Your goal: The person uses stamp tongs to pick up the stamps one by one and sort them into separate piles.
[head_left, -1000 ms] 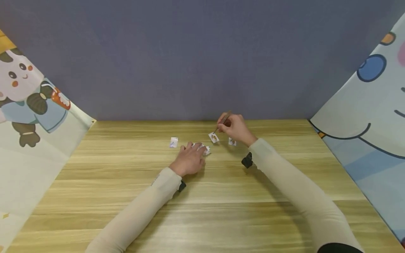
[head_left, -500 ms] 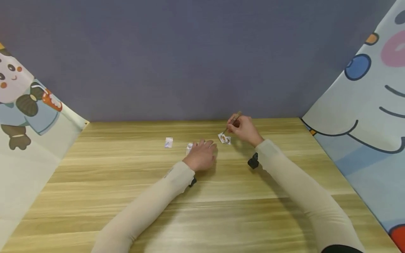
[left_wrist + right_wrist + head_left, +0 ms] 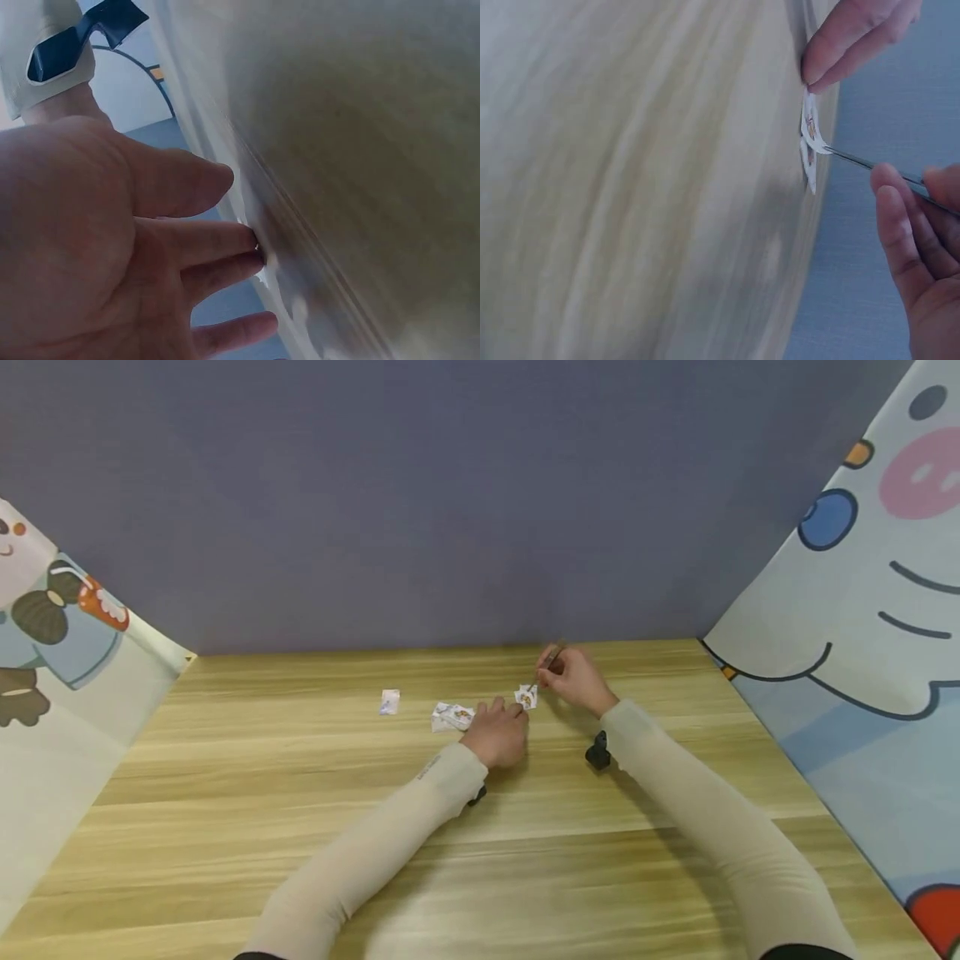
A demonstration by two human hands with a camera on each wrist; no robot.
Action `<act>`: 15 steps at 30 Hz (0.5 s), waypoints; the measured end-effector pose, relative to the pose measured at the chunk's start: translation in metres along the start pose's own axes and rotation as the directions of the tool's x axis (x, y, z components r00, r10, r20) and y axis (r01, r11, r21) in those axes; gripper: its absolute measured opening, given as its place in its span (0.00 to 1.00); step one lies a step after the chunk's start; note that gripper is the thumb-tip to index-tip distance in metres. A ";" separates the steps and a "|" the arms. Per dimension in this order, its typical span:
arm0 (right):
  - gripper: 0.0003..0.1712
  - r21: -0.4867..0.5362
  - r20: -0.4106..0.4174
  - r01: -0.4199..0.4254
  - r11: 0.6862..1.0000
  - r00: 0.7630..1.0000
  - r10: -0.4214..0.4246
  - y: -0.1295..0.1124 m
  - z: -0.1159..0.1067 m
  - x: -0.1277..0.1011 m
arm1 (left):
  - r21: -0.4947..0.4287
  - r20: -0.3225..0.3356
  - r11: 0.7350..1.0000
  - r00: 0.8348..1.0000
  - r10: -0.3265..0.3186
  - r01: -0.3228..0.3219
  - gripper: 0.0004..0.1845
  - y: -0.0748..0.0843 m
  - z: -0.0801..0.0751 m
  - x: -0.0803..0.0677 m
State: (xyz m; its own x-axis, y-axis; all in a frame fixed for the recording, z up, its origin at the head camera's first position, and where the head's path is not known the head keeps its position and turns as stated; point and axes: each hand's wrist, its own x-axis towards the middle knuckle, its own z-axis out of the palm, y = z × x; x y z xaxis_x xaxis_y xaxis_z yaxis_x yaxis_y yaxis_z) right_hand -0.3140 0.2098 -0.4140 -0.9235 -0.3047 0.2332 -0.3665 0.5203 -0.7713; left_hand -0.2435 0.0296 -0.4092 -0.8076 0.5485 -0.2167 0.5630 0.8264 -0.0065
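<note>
My right hand (image 3: pixel 576 681) pinches a pair of slim metal tweezers (image 3: pixel 859 163) between thumb and fingers. Their tips meet the edge of a small white picture card (image 3: pixel 527 699), which looks bent in the right wrist view. Beneath it a second small card (image 3: pixel 808 166) partly shows. On the near side, fingertips of my left hand (image 3: pixel 497 737) press at the top card's edge, with fingers extended in the left wrist view. Just left of that hand lies a loose pile of small cards (image 3: pixel 450 717), partly covered by it.
A single small card (image 3: pixel 389 702) lies apart on the left of the wooden table (image 3: pixel 262 793). Behind the table's far edge stands a grey-blue panel (image 3: pixel 450 510). Cartoon-printed panels (image 3: pixel 810 610) flank both sides.
The tweezered card has come right and down onto the other card. My left hand has moved right from the pile to that card, uncovering the pile. The head view has turned slightly right.
</note>
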 end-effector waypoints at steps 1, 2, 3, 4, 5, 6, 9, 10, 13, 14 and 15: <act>0.03 -0.003 0.004 -0.006 1.000 1.000 0.007 0.001 0.000 -0.001 | 0.009 0.008 1.000 1.000 0.000 0.000 0.27 0.001 0.000 0.000; 0.03 -0.006 0.009 -0.013 1.000 1.000 0.013 0.002 0.000 -0.001 | 0.012 0.013 1.000 1.000 0.000 0.000 0.27 0.001 0.001 0.001; 0.03 -0.006 0.012 -0.016 1.000 1.000 0.016 0.003 0.001 -0.001 | 0.015 0.015 1.000 1.000 -0.002 0.002 0.27 0.001 0.001 0.001; 0.04 -0.011 0.014 -0.017 1.000 1.000 0.017 0.003 0.001 -0.001 | 0.016 0.016 1.000 1.000 -0.004 0.004 0.27 0.001 0.000 0.001; 0.04 -0.015 0.016 -0.016 1.000 1.000 0.016 0.003 0.001 -0.002 | 0.019 0.016 1.000 1.000 -0.004 0.004 0.28 0.001 0.000 0.001; 0.04 -0.022 0.017 -0.016 1.000 1.000 0.016 0.003 0.001 -0.002 | 0.024 0.016 1.000 1.000 -0.003 0.003 0.28 0.001 0.000 0.001; 0.06 -0.047 0.023 -0.030 0.998 0.999 0.031 0.001 0.001 -0.002 | 0.031 0.014 1.000 1.000 -0.001 0.001 0.28 0.001 0.000 0.001; 0.06 -0.055 0.025 -0.036 0.998 0.999 0.037 0.001 0.000 -0.002 | 0.028 0.013 1.000 1.000 -0.001 0.001 0.28 0.001 0.001 0.001; 0.06 -0.066 0.031 -0.052 0.997 0.998 0.054 0.001 0.000 -0.002 | 0.013 0.010 1.000 1.000 -0.005 0.004 0.28 0.001 0.001 0.001; 0.07 -0.072 0.032 -0.049 0.996 0.998 0.051 0.001 -0.001 -0.002 | 0.005 0.009 1.000 1.000 -0.005 0.005 0.27 0.001 0.002 0.001; 0.07 -0.077 0.031 -0.048 0.996 0.998 0.050 0.001 -0.001 -0.002 | -0.002 0.009 1.000 1.000 -0.003 0.003 0.27 0.001 0.002 0.001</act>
State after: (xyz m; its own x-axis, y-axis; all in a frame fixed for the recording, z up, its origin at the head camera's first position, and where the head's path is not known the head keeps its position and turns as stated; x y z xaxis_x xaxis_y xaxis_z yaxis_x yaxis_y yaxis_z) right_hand -0.3122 0.2117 -0.4148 -0.9367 -0.3027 0.1758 -0.3297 0.5942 -0.7336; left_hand -0.2432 0.0306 -0.4109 -0.8076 0.5451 -0.2250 0.5604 0.8282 -0.0047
